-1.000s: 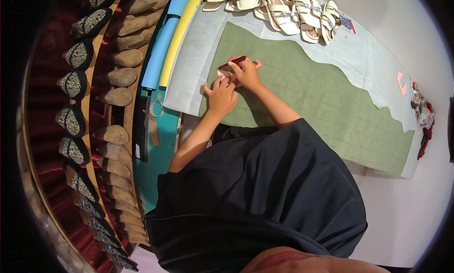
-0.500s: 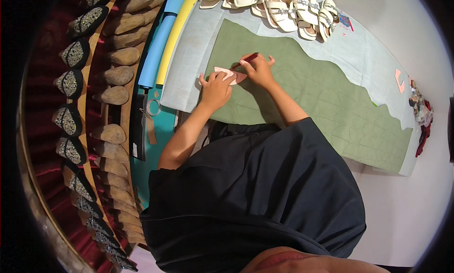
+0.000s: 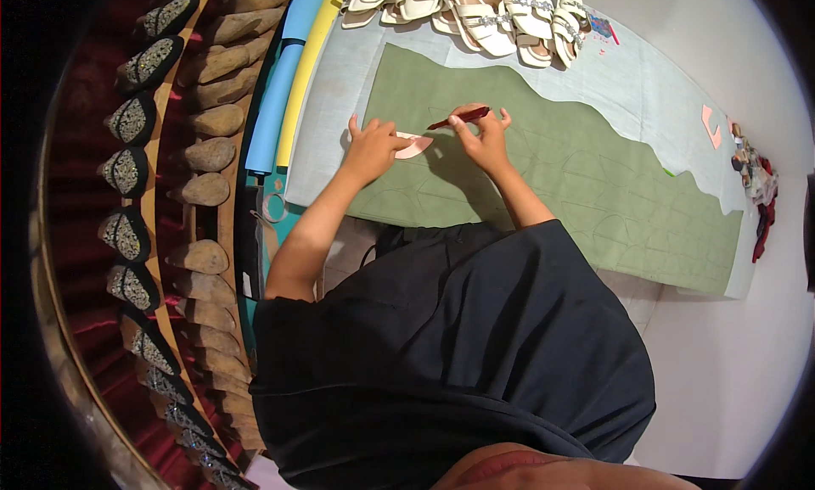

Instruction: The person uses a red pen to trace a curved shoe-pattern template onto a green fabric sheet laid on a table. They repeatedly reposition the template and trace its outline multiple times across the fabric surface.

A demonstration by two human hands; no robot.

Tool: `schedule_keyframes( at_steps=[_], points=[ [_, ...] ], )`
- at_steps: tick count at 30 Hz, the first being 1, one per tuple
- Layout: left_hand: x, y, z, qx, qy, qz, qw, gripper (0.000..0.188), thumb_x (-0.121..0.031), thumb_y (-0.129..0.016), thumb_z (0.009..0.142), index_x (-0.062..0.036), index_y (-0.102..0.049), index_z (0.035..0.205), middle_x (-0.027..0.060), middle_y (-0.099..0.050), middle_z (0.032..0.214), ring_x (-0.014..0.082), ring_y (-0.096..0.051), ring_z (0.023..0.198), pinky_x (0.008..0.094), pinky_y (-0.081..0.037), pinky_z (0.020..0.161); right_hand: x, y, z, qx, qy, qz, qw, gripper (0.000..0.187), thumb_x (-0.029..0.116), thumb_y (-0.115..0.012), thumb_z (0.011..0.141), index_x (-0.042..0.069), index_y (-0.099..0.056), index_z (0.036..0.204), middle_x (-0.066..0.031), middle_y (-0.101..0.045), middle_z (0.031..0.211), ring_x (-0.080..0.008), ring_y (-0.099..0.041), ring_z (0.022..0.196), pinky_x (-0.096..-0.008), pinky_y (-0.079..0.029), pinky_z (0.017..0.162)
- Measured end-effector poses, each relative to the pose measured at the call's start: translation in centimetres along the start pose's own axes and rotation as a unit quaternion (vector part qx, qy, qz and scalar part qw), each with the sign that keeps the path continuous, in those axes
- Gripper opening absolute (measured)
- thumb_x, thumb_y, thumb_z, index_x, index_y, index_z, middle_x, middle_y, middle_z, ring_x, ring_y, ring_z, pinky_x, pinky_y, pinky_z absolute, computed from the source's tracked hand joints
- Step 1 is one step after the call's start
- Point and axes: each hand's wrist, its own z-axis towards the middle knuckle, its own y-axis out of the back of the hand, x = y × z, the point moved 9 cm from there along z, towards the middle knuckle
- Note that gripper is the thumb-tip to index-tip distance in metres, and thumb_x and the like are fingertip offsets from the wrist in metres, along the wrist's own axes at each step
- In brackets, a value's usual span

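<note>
A large green sheet (image 3: 543,176) lies over a pale cloth, with thin outlines of curved shapes drawn across it. Near its left end rests a small pink pattern piece (image 3: 416,147), partly hidden by my fingers. My left hand (image 3: 370,153) has its fingers spread, and a fingertip presses the piece's left part down on the sheet. In my right hand (image 3: 481,140) is a dark red pen (image 3: 463,117), slanting with its tip to the left. That tip is just above and right of the pink piece; whether it touches the sheet I cannot tell.
White strappy sandals (image 3: 484,19) line the table's far edge. Blue (image 3: 276,108) and yellow rolls (image 3: 307,78) lie at the left. Beyond them stand racks with wooden shoe lasts (image 3: 208,155) and black beaded uppers (image 3: 129,172). Another pink piece (image 3: 711,127) lies far right.
The pen's tip has come away from the pink piece's upper edge as my right hand shifted right. My left hand has slid left, uncovering more of the piece. The whole view has shifted slightly.
</note>
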Motion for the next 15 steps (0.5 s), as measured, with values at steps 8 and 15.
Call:
schedule_keyframes(
  at_steps=[8, 15],
  points=[
    [2.9, 0.9, 7.5, 0.073, -0.014, 0.093, 0.993, 0.112, -0.029, -0.094, 0.035, -0.0251, -0.038, 0.132, 0.0151, -0.026, 0.149, 0.0363, -0.015, 0.144, 0.0685, -0.014, 0.106, 5.3, -7.5, -6.0, 0.111, 0.228, -0.097, 0.962, 0.027, 0.019, -0.072, 0.073, 0.023, -0.066, 0.099, 0.0087, -0.066, 0.101, -0.0130, -0.057, 0.104, -0.0554, -0.013, 0.099],
    [3.0, -0.4, 10.2, 0.140, -0.012, 0.167, 0.976, 0.117, -0.026, -0.092, 0.035, -0.0224, -0.032, 0.136, 0.0171, -0.008, 0.157, 0.0379, -0.007, 0.145, 0.0689, -0.014, 0.107, 6.4, -11.8, -6.2, 0.050, 0.272, -0.208, 0.938, 0.022, 0.023, -0.066, 0.078, 0.025, -0.065, 0.100, 0.0096, -0.064, 0.108, -0.0110, -0.054, 0.111, -0.0546, -0.012, 0.099]
  ],
)
